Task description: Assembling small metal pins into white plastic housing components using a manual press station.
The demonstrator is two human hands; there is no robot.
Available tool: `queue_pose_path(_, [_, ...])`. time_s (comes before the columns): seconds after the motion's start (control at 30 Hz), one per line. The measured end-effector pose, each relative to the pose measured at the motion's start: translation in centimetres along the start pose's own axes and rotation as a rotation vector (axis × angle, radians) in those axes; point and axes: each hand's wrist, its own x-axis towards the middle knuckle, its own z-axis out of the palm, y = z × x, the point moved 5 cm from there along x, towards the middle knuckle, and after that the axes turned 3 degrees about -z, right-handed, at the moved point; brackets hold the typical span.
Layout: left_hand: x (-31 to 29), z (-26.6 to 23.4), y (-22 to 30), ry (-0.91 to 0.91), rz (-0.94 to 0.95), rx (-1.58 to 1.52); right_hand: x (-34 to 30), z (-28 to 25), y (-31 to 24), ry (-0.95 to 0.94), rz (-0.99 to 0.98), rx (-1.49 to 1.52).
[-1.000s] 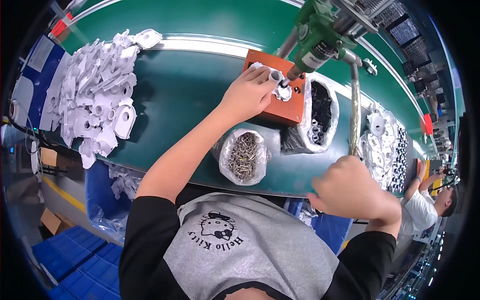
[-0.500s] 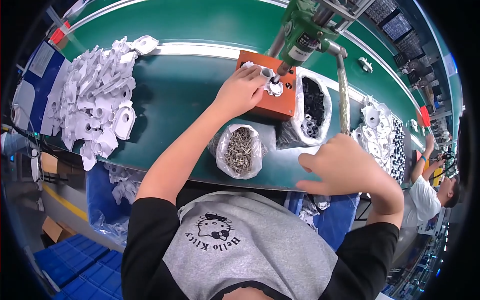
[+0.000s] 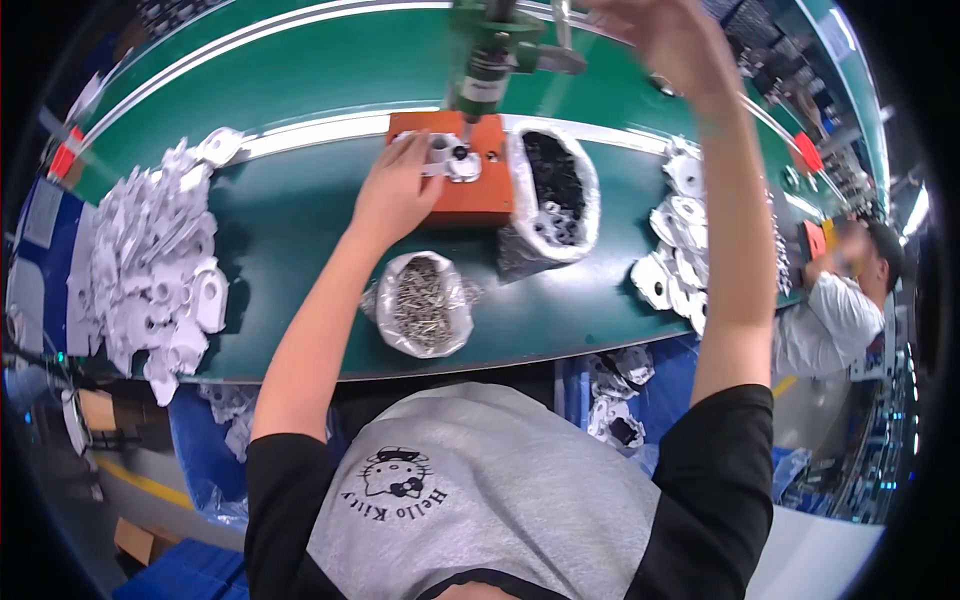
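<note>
My left hand reaches onto the orange fixture block and holds a white flat metal part in place on it. The tip of a green press tool hangs right above that part. My right hand is raised high at the top of the picture, to the right of the press. It is blurred, its fingers are spread, and I see nothing in it. My right forearm crosses over the table's right side.
On the green table lie a clear bag of small screws, a bag of black parts, a big heap of white parts at the left and a smaller pile at the right. Another person works at the far right.
My right hand has risen from the table's near edge to the top of the picture beside the press. My left hand has stayed on the part on the orange block.
</note>
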Motion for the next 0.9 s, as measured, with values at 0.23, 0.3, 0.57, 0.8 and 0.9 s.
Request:
queue_pose_path(0.23, [1.2, 0.4, -1.1, -0.143, -0.085, -0.059, -11.1, -0.8, 5.3, -0.253, 0.076, -0.483])
queue_pose_path(0.3, [1.4, -1.1, -1.7, -0.165, -0.141, 0.112, -15.5, -3.0, 7.4, -0.27, 0.196, -0.766])
queue_pose_path(0.57, [5.9, -1.4, -0.1, -0.25, 0.051, 0.226, -32.1, -9.8, 13.1, -0.116, 0.346, -1.463])
queue_pose_path(0.8, [6.6, -4.4, -6.9, -0.077, -0.688, -0.385, -33.5, -10.7, 15.3, 0.144, 0.079, -1.32])
queue_pose_path(0.9, [6.2, -5.2, -7.5, 0.116, -0.566, -0.362, -33.8, -10.5, 15.5, 0.153, 0.048, -1.263])
